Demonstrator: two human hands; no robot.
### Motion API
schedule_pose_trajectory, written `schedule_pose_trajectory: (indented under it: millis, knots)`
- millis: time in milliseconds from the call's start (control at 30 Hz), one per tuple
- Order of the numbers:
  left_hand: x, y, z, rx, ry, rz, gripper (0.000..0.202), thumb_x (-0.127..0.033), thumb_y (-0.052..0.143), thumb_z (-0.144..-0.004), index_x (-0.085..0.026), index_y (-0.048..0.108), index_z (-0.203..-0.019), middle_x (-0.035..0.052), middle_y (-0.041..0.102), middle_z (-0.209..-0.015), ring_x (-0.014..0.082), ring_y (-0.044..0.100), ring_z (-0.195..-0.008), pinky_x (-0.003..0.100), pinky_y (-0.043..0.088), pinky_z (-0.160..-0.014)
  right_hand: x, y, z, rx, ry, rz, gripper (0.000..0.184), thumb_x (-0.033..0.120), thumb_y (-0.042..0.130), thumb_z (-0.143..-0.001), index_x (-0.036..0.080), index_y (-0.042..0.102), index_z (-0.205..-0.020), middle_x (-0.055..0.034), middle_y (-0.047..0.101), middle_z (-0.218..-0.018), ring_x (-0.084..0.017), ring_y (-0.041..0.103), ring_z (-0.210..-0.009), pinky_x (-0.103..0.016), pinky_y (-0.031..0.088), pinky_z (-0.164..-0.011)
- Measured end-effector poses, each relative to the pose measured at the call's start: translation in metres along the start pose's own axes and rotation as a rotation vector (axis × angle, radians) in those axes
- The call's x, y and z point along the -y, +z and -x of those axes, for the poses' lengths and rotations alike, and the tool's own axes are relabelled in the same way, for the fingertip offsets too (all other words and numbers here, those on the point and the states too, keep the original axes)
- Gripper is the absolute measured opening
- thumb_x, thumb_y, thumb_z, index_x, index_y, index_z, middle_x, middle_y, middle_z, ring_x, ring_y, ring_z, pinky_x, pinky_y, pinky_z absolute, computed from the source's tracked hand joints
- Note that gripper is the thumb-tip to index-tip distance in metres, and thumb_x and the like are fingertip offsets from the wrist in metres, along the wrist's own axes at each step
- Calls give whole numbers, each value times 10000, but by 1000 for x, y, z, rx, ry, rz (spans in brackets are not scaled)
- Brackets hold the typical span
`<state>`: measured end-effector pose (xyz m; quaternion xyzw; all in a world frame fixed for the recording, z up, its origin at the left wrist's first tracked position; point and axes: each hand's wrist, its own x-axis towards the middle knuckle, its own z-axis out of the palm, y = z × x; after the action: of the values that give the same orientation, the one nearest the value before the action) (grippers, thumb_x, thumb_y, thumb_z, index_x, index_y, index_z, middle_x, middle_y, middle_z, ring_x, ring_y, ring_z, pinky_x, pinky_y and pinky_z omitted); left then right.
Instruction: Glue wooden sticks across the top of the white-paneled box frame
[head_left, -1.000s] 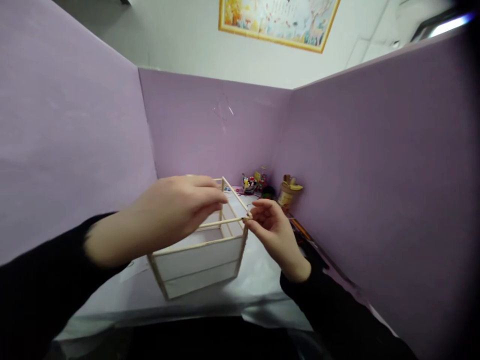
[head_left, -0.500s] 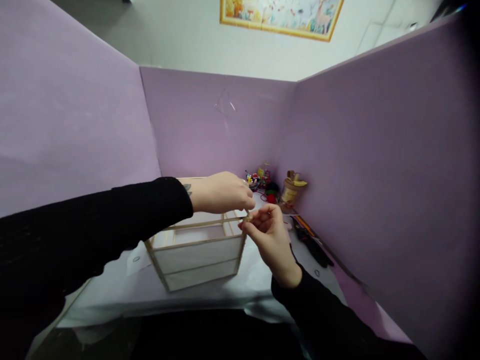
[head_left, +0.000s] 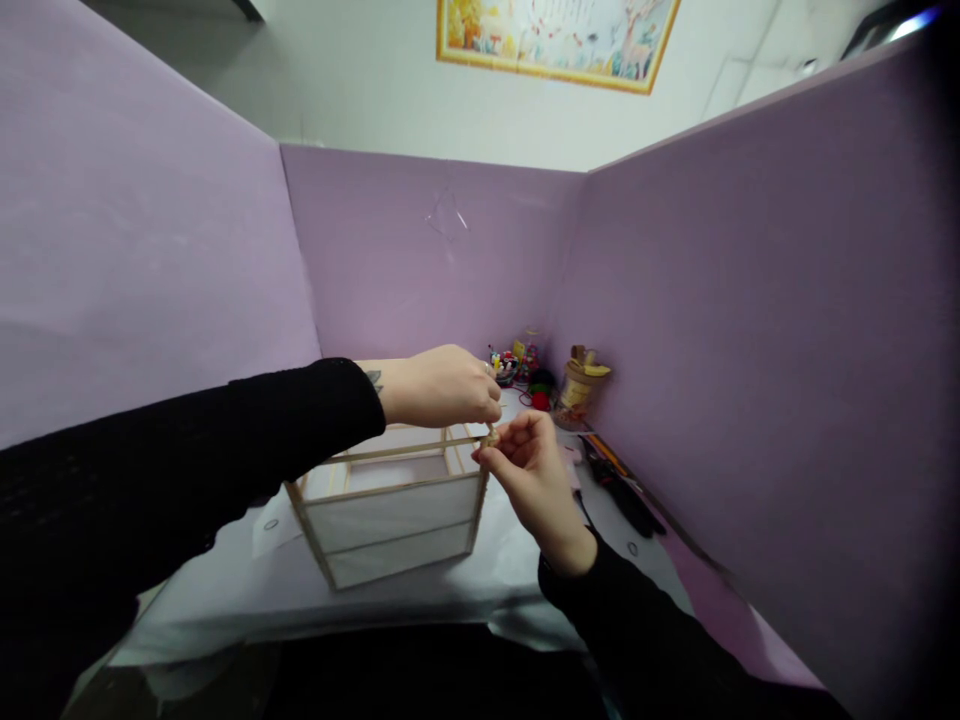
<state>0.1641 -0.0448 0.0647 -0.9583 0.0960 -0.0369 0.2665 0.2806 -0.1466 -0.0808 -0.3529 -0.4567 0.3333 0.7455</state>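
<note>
A box-shaped frame of thin wooden sticks with white panels [head_left: 390, 530] stands on the table, its top partly open. A wooden strip [head_left: 409, 452] runs across its top toward the near right corner. There my right hand [head_left: 534, 480] pinches a small tan piece [head_left: 489, 438] between thumb and fingers; its exact kind is too small to tell. Just above, my left hand [head_left: 454, 385] reaches over the frame with fingers closed and pointing down, close to the same piece. What the left fingers hold is hidden. Part of the frame's far side lies behind my left arm.
Purple panels [head_left: 442, 270] enclose the table on the left, back and right. At the back right stand a tan pot of tools [head_left: 581, 385], red yarn [head_left: 540, 400] and small colourful items [head_left: 504, 362]. Black-handled tools [head_left: 626, 500] lie along the right side.
Both hands stay at the frame's corner with almost the same grip. The view has tilted slightly, so the wall picture and panels sit a little lower.
</note>
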Motion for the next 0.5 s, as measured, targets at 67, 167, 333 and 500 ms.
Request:
schedule_pose_trajectory:
  millis: [67, 167, 333, 500]
  knots:
    - [-2, 0, -1, 15, -18, 26, 167, -123, 657, -886, -217, 721, -763, 8, 744, -808, 150, 647, -757, 284, 322, -540, -1, 0, 0, 0, 0, 3, 428, 130, 768, -716, 272, 424, -929, 90, 622, -808, -98, 608, -727, -252, 516, -694]
    - [-5, 1, -2, 19, -63, 93, 178, -125, 664, -874, -223, 730, -742, 23, 756, -814, 151, 655, -755, 261, 376, -578, -2, 2, 0, 5, -3, 9, 424, 136, 770, -721, 274, 423, -921, 93, 613, -790, -97, 603, -707, -251, 519, -691]
    - [6, -11, 7, -12, -221, 330, 410, -58, 788, -701, -294, 770, -1036, 27, 791, -1009, 182, 702, -881, 232, 463, -727, 7, -9, 1, 120, -35, 113, 321, 221, 754, -787, 277, 500, -974, 28, 647, -968, -133, 662, -897, -308, 551, -843]
    - [19, -59, 77, -318, -816, 654, 353, -61, 752, -675, -203, 775, -998, -48, 781, -848, 121, 712, -717, 195, 493, -750, 33, -98, -8, 16, -109, 611, 261, 388, 636, -880, 245, 623, -1098, -78, 671, -1213, -223, 631, -1151, -377, 505, -978]
